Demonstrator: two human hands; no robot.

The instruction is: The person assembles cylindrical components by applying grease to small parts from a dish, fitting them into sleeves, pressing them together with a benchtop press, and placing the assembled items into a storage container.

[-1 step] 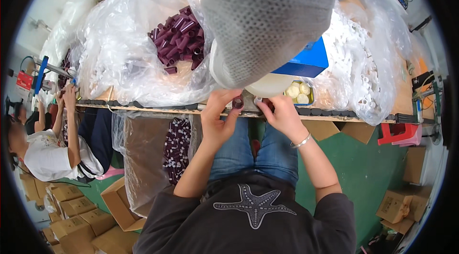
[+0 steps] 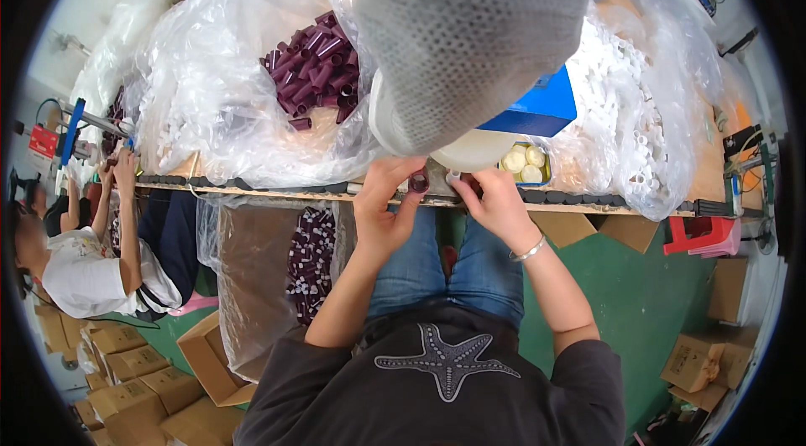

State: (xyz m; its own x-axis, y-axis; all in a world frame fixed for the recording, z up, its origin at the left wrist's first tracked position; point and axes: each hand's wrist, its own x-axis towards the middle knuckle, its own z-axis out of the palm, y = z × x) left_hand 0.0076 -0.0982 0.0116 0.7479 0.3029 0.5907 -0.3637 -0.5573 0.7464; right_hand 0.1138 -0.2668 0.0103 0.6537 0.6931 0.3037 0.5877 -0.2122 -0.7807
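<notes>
At the table's front edge, my left hand (image 2: 387, 204) is closed round a short maroon tube (image 2: 418, 182), its open end facing up. Just to the right, my right hand (image 2: 495, 201) pinches a small white plastic piece (image 2: 453, 177). The tube and the white piece are a little apart. Beyond my left hand lies a heap of maroon tubes (image 2: 312, 68) on clear plastic sheeting. Small white plastic parts (image 2: 617, 98) are spread on the right side of the table. A yellow-rimmed tin (image 2: 547, 169) with several cream-coloured round pieces stands beside my right hand.
Grey mesh fabric (image 2: 470, 35) covers the middle of the table from view, with a blue box (image 2: 537, 110) behind it. Below the left edge, a plastic-lined carton (image 2: 252, 270) holds many maroon and white pieces. A co-worker (image 2: 101, 266) sits at the left. Cardboard boxes (image 2: 138, 404) stack lower left.
</notes>
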